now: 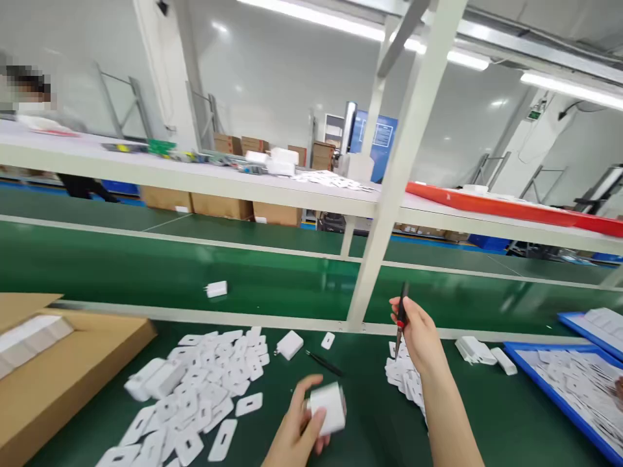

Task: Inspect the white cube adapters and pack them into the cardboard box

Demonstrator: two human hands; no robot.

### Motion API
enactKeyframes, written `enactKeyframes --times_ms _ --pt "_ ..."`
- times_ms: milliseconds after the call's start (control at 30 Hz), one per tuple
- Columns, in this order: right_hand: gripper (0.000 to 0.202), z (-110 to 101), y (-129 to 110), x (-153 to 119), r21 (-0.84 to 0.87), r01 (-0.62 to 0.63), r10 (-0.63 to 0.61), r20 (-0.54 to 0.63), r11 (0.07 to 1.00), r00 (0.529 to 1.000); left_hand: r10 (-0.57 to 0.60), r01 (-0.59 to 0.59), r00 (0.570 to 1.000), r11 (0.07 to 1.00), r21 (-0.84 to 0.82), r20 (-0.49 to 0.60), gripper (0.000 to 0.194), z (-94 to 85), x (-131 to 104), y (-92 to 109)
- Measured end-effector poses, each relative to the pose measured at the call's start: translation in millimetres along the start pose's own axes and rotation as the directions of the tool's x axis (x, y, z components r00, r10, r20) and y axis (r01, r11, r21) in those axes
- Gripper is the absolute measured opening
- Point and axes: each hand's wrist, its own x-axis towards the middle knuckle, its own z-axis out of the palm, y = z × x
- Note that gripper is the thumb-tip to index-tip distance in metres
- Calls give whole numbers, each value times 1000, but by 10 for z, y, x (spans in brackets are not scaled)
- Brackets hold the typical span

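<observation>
Low in the middle of the head view, my left hand (302, 425) holds a white block-shaped adapter (329, 408), slightly blurred. My right hand (419, 327) grips dark tweezers (401, 318) with a red band, their tips pointing down at a pile of small white pieces (406, 379). To the left spreads a larger pile of flat white plates with slots (209, 383). Between the piles, another white adapter (289, 345), a single white plate (328, 340) and a dark pen-like tool (324, 363) lie on the green surface.
An open cardboard box (82, 363) with white blocks stands at the left. Blue trays (549, 395) hold white pieces at the right, near part of another person's hand. A white post (384, 227) rises behind my hands. One adapter (217, 289) lies on the green belt.
</observation>
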Motion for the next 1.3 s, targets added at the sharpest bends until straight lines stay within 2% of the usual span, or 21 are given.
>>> enactKeyframes --times_ms 67,133,233,300,367,467,533,600,667,767,900,1033,1100,1200,1300 --pt "47 329 -136 -211 -6 32 -32 30 999 999 162 -155 984 983 -96 68 58 -20 270 328" --pt "43 612 -280 -382 39 61 -62 24 997 998 297 -283 953 945 -165 67 50 -72 495 738" --pt "44 925 -452 -538 233 69 -50 -86 970 995 393 -376 916 911 -167 79 46 -270 661 1290" --pt "45 1040 -508 -569 340 123 -56 -200 932 978 434 -419 896 896 -144 92 44 -480 693 1514" --pt "42 1086 -504 -553 376 193 -101 -250 906 963 463 -445 880 882 -154 110 42 -710 723 1624" --pt "37 1095 -402 -488 365 198 -151 -155 910 976 472 -449 877 871 -198 87 40 -994 806 1680" --pt "36 1105 -306 -446 308 205 -183 -100 929 978 462 -439 884 871 -220 64 39 -1120 871 1697" --pt "34 1126 -226 -419 203 256 -249 -59 945 967 449 -419 890 875 -243 84 39 -1206 924 1706" --pt "32 1147 -182 -409 88 303 -306 31 949 951 425 -384 895 888 -255 134 38 -1266 956 1706" --pt "29 1171 -163 -403 -12 317 -312 155 948 937 392 -342 900 907 -245 192 36 -1321 984 1689" --pt "30 1223 -152 -385 6 262 -261 91 965 961 354 -292 901 922 -253 249 34 -1331 1042 1638" --pt "31 1281 -200 -378 130 75 -84 68 989 994 344 -253 885 922 -295 316 33 -1304 1114 1548" --pt "30 1292 -248 -395 203 32 -47 68 979 997 325 -226 877 929 -294 353 33 -1283 1139 1499" --pt "25 1279 -338 -470 357 144 -166 30 923 986 275 -181 861 952 -249 427 35 -1243 1162 1419" --pt "22 1243 -466 -605 479 303 -320 -48 824 946 217 -137 813 973 -184 540 39 -1199 1175 1328"
